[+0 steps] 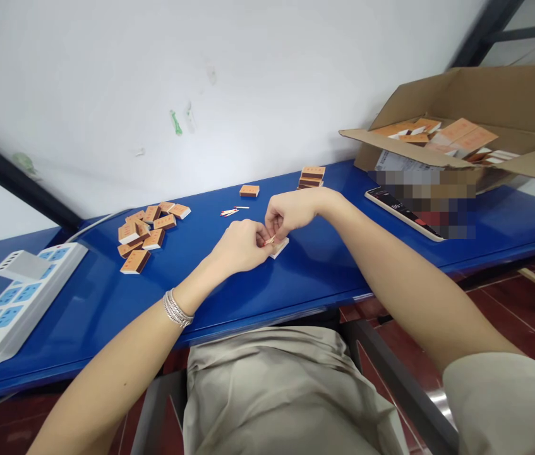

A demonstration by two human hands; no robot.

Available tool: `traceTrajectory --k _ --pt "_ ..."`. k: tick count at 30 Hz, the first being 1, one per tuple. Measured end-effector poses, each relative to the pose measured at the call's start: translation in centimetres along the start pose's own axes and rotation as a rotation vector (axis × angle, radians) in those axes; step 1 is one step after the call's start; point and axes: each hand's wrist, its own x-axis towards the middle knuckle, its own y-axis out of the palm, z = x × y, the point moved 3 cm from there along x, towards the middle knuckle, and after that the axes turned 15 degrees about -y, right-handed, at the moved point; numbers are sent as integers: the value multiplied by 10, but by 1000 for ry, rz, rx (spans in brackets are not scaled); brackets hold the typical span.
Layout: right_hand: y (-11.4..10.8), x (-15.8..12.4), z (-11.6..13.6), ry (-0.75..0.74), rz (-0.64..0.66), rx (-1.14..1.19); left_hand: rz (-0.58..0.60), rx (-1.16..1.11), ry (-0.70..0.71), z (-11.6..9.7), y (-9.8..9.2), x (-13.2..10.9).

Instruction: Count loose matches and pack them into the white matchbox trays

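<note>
At the middle of the blue table my two hands meet over a small pale matchbox tray (280, 248). A few matches (271, 240) show between the fingertips, just above the tray, with red heads toward the left. My left hand (244, 245) is closed, its thumb and fingers pinched at the match heads beside the tray. My right hand (290, 212) curls down from above, fingertips pinched on the matches. Fingers hide part of the tray and how many matches there are. Behind my left hand, several loose matches (230, 212) lie on the table.
Orange matchboxes (153, 239) lie piled at the left; a single matchbox (249, 191) and a small stack (311, 177) stand farther back. A cardboard box (366, 151) of matchboxes and a phone (404, 215) are at the right. A power strip (25, 297) occupies the left end.
</note>
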Motion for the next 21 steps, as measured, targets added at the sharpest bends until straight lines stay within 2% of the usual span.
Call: traceTrajectory --k 7,12,18,21 --pt "-3 -3 -4 -6 -28 51 0 43 40 -2 2 -1" --pt "-6 -8 -13 69 -23 75 13 52 40 3 -7 0" --pt "-3 -8 -12 72 15 157 201 -22 -8 11 -13 2" --pt "-1 -6 -9 82 20 165 240 -75 3 11 -13 4"
